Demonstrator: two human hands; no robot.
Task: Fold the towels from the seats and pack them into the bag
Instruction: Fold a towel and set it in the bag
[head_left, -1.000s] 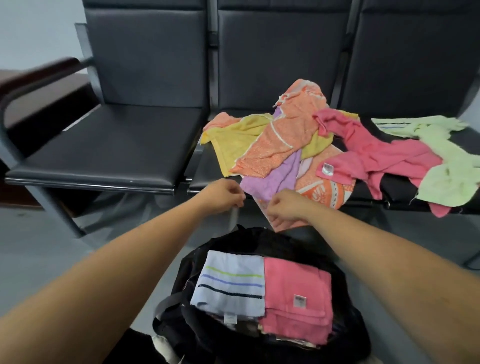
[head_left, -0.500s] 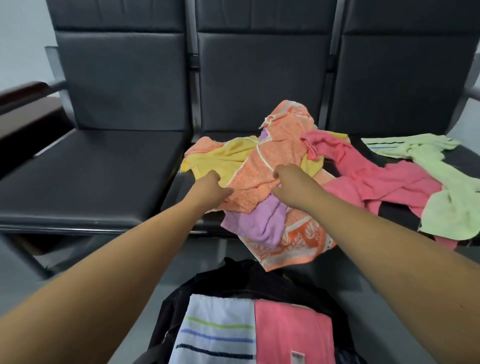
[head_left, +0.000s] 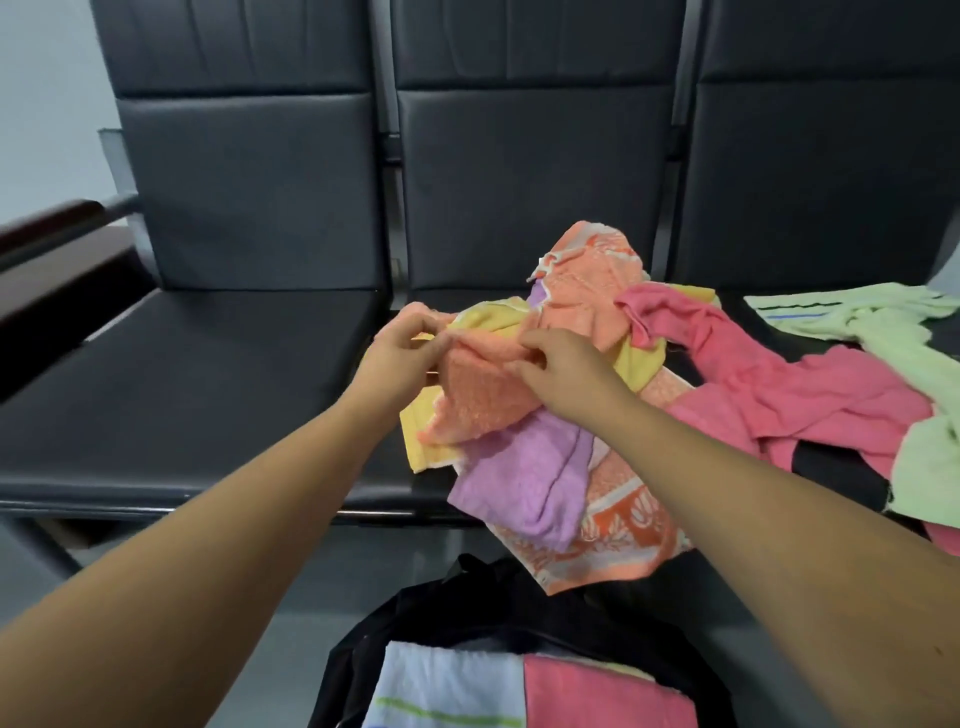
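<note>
Three seats (head_left: 208, 389) hold the loose heap, and the bag (head_left: 467, 597) below already has two folded towels (head_left: 597, 696). The orange towel (head_left: 483, 410) on the middle seat is next: half a second ago your hands rested on it, but now your left hand (head_left: 400, 358) and right hand (head_left: 566, 374) pinch its bunched edge, raised.

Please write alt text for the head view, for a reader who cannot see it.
The left hand and right hand pinch an orange towel atop a pile on dark seats; a black bag below holds folded towels.
</note>
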